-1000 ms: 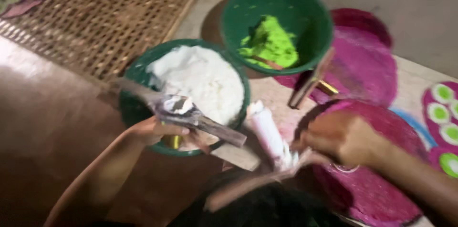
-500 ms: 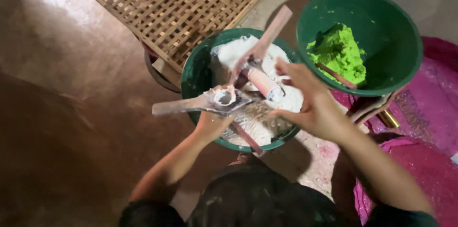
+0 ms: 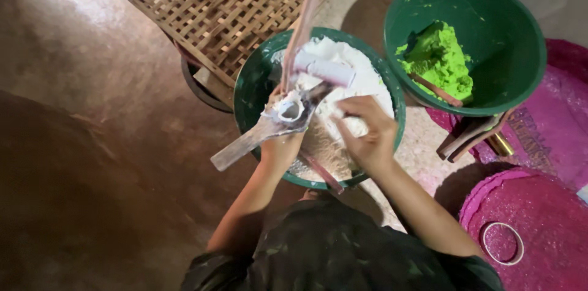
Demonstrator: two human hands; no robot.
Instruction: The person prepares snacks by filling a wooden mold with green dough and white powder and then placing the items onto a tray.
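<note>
A green bowl (image 3: 248,92) of white flour (image 3: 358,80) sits in front of me. My left hand (image 3: 280,147) grips a flat wooden mould (image 3: 245,143) by its middle and holds it tilted over the bowl's near left rim. The mould's round cup (image 3: 289,110) is caked with white flour. My right hand (image 3: 365,133) reaches into the flour beside the mould, fingers curled down around some of it. A pale cylinder (image 3: 326,71) lies on the flour just past the mould. A thin pink stick (image 3: 304,18) rises from the bowl.
A second green bowl (image 3: 527,31) at the right holds bright green dough (image 3: 438,58) and a small stick. A woven bamboo mat (image 3: 202,6) lies at the back left. Pink round trays (image 3: 551,211), a metal ring (image 3: 502,243) and wooden pieces (image 3: 468,137) are at the right.
My right hand let go of the pale cylinder, which now lies on the flour, and dropped into the flour. My left hand kept hold of the mould over the bowl.
</note>
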